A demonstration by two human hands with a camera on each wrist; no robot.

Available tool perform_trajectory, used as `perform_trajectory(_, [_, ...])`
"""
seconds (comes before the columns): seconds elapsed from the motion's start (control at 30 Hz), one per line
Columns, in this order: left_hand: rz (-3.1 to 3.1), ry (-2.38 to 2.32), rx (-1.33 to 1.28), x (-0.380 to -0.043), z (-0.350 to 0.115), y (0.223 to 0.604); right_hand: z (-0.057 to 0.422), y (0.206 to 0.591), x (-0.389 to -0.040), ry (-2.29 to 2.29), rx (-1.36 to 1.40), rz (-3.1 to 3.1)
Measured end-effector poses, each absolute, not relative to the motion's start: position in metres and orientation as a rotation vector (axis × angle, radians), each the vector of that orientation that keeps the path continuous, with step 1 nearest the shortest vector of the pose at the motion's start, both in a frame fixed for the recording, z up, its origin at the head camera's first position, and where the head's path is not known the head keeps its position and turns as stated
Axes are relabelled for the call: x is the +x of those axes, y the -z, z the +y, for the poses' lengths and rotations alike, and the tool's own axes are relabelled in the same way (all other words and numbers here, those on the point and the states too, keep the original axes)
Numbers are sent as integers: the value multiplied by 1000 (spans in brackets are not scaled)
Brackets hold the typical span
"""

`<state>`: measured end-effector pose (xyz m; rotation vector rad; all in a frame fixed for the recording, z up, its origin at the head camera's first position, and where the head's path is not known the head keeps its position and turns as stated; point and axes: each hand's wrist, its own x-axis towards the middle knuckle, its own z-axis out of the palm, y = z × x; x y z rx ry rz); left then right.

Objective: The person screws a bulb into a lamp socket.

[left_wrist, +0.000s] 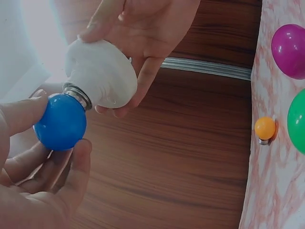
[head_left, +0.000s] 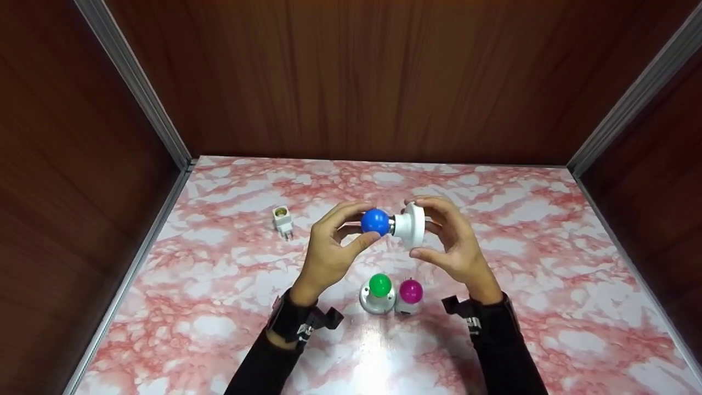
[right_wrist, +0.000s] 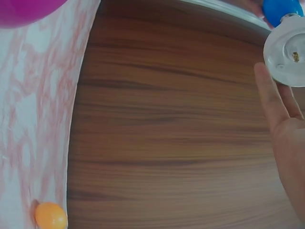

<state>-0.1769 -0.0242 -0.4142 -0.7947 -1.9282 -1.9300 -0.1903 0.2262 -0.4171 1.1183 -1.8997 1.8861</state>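
My left hand [head_left: 332,252] pinches a blue light bulb [head_left: 375,223] by its globe, thumb on one side and fingers on the other. A round white lamp holder [head_left: 416,226] is gripped at its wide base by my right hand [head_left: 458,247]. Both are held sideways above the table, the bulb's metal cap at the holder's mouth. Part of that cap [left_wrist: 77,97] shows between globe and holder; how deep it sits I cannot tell. In the right wrist view, the underside of the holder [right_wrist: 281,59] faces the camera.
Below the hands, a green bulb [head_left: 380,285] stands in a round white holder [head_left: 368,303], beside a magenta bulb [head_left: 411,291] in a white socket. A white plug-in socket [head_left: 282,219] lies at left. An orange bulb [left_wrist: 265,128] lies on the marbled table. Wood-patterned panels [head_left: 351,82] enclose it.
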Motion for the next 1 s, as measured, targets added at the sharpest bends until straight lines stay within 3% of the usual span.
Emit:
perform_trajectory(0.47, [-1813, 1740, -987, -181, -25, 416, 230, 413, -187, -2021, 972, -2083])
perform_trajectory(1.0, [-1893, 1815, -900, -178, -26, 416, 228, 411, -182, -1954, 1082, -1875])
